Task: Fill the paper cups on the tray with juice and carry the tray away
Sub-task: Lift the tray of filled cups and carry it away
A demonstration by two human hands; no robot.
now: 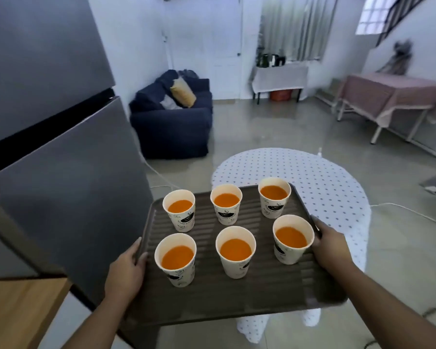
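While both hands clamp onto its sides, the tray [212, 298] sits over the near part of a round surface [312, 177] with a white dotted cloth. I cannot tell if its bottom touches the cloth.

On the far left stands a big grey fridge [48, 122], with a bit of a wooden surface [15, 311] below it. Next comes the left hand [126, 270]. It grips the left edge of the tray, with the thumb on top of the rim.

The tray looks flat and level. It is turned a little, so its far right corner sits farther away than its far left corner. Its ridges run across, from one hand toward the other. In this wide view I cannot tell which side is the long one. It is dark brown, with a raised rim and round corners.

Six paper cups [178, 210] stand upright on it, three in the far row and three in the near row, none touching. They are white with a dark picture on the side. Each one holds orange juice [178, 259], filled partway up.

The right hand [330, 248] grips the right edge, beside the near right cup.

Farther back are a dark blue sofa [171, 122] and, at the right, a table with a pink cloth [388, 94].
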